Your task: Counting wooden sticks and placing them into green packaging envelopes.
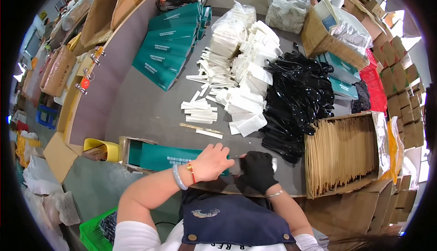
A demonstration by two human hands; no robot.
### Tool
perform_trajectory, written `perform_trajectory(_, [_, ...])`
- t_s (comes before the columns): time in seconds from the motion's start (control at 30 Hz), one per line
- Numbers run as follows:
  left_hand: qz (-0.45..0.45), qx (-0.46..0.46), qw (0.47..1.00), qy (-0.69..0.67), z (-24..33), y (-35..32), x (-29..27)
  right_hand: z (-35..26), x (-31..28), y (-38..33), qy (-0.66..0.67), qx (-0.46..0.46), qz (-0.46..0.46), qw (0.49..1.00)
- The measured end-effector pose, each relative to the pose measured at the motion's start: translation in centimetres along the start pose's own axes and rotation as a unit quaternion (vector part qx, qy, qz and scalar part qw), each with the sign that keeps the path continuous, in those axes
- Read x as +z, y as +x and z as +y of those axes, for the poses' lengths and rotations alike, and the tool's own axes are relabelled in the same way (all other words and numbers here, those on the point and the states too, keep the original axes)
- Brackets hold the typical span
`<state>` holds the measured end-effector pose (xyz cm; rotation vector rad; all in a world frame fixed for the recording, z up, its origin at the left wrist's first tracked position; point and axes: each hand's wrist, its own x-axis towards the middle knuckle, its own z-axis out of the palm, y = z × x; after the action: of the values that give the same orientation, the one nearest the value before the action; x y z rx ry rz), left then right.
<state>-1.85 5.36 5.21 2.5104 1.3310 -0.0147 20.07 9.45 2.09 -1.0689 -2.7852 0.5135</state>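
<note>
Head view: near the 6 o'clock edge of the grey surface (pixel 150 110), the bare left hand (pixel 210 162) lies flat, fingers spread, on a long teal packet (pixel 164 157), pressing it down rather than closing around it. Just at its 3 o'clock, the right hand (pixel 257 171), in a black glove, has its fingers curled over a small dark, glossy item (pixel 237 165) at the packet's end; the grip looks clenched on it, though the glove hides the fingertips.

The teal packet seems to be light, thin card or paper: stiff enough to keep flat, easy to crease, probably a little slick. It is best held by its long edges or pinned flat as now. The dark item looks like hard, smooth plastic, light and slippery under a glove.

At 12 o'clock from the hands lie a heap of white folded napkins (pixel 241 69) and, toward 2 o'clock, a pile of black plastic cutlery (pixel 296 101). A fan of teal packets (pixel 170 46) sits at 11 o'clock, and a carton of brown paper sleeves (pixel 341 153) at 3 o'clock.

What the gloved hand holds is mostly covered and cannot be identified; the packet's near end is hidden by the left wrist, and its open or sealed state is unclear
</note>
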Motion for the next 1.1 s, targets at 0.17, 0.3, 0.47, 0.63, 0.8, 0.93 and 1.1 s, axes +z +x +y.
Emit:
perform_trajectory(0.17, [0.082,0.006,0.997,0.013,-6.4,-1.7,-4.8,2.9,-3.5,-2.5,-0.009,0.106,0.104,0.989])
perform_trajectory(0.3, [0.208,-0.137,0.958,0.139,-10.0,-4.4,-2.4,1.0,-4.2,-2.0,-0.027,0.108,0.07,0.991])
perform_trajectory(0.47, [0.254,-0.308,0.915,-0.063,-1.5,-5.5,5.5,-0.4,-3.7,-1.2,-0.034,0.095,0.023,0.995])
perform_trajectory(0.63, [0.274,-0.38,0.87,-0.15,-1.6,-6.1,7.9,-0.6,-3.2,-0.4,-0.052,0.059,-0.006,0.997])
perform_trajectory(0.8, [0.257,-0.391,0.865,-0.179,-1.3,-6.0,7.3,-2.2,-0.7,0.8,0.015,0.009,-0.044,0.999])
perform_trajectory(0.93, [0.223,-0.376,0.876,-0.2,-2.2,-5.8,6.3,-4.9,2.5,3.5,0.026,0.001,-0.068,0.997])
perform_trajectory(1.1, [0.334,-0.221,0.909,-0.116,-6.2,-1.4,4.6,-0.5,0.4,0.5,0.087,0.015,0.141,0.986])
